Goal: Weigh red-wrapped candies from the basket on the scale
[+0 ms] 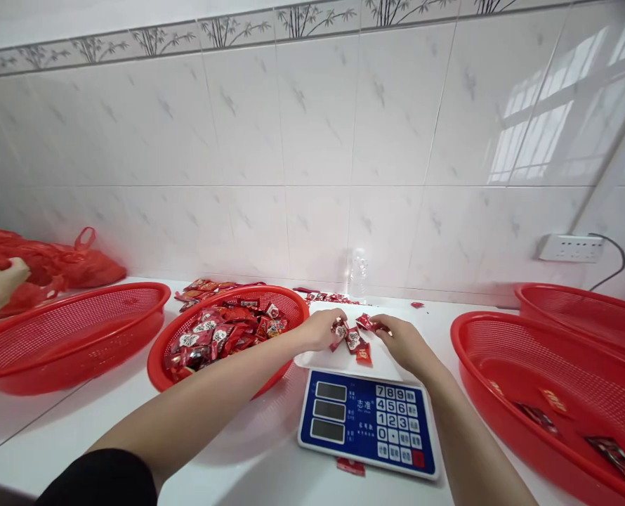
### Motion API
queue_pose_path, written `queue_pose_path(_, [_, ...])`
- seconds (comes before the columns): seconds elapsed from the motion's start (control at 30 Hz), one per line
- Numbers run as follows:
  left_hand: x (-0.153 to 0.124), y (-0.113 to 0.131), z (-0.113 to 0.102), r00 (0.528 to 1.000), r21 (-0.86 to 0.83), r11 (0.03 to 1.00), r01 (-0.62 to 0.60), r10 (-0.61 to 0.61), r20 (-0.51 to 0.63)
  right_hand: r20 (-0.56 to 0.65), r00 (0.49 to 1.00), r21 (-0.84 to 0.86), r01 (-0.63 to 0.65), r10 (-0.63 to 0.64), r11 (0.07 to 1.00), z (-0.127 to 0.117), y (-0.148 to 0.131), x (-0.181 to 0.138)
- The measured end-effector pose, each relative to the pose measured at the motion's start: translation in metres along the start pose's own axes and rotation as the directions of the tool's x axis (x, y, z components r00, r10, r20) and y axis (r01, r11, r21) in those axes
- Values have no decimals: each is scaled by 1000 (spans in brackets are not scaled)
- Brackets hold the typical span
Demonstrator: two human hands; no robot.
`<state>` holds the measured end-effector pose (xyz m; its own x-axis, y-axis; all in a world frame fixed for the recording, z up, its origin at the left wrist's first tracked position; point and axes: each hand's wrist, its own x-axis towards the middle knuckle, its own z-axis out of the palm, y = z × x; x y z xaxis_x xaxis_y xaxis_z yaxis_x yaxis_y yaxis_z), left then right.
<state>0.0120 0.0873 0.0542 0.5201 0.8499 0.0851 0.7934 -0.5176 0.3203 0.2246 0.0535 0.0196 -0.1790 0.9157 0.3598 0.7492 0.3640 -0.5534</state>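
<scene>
Over the white pan of a weighing scale [368,422], my left hand [325,329] is closed on a small red candy packet [338,330]. My right hand [399,339] pinches another red packet [365,322] at the pan's right side. Between the hands, a few red packets [354,341] lie on the pan, one of them more orange-red [364,355]. The scale has a blue panel with number keys and three grey displays. Left of my left hand stands a red plastic basket [157,358] heaped with red candy packets [222,334].
Another red basket [75,344] stands at the left, near another person's hand [4,277] on red plastic bags [91,263]. At the right, a red basket [481,351] holds several packets. A clear bottle [358,277] stands by the wall. One packet [350,466] lies before the scale.
</scene>
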Motion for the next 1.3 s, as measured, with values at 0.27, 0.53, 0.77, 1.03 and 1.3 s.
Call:
queue_pose_path(0.27, [19, -2, 17, 998, -46, 999, 5, -8, -58, 14, 1000, 5, -7, 7, 1000, 7, 10, 2])
queue_pose_path(0.53, [31, 13, 37, 992, -98, 990, -100, 106, 63, 169, 984, 49, 40, -48, 998, 14, 10, -1])
queue_pose_path(0.77, [36, 2, 23, 986, -218, 968, -126, 145, 77, 186, 982, 77, 1, -15, 997, -3, 6, -6])
queue_pose_path(1.03, [19, -5, 1, 927, -103, 987, -127, 155, 342, 127, 990, 62, -75, 67, 995, -7, 14, -5])
queue_pose_path(1.3, [26, 9, 25, 952, 6, 990, -140, 133, 276, 128, 992, 166, -2, -20, 986, -4, 6, -4])
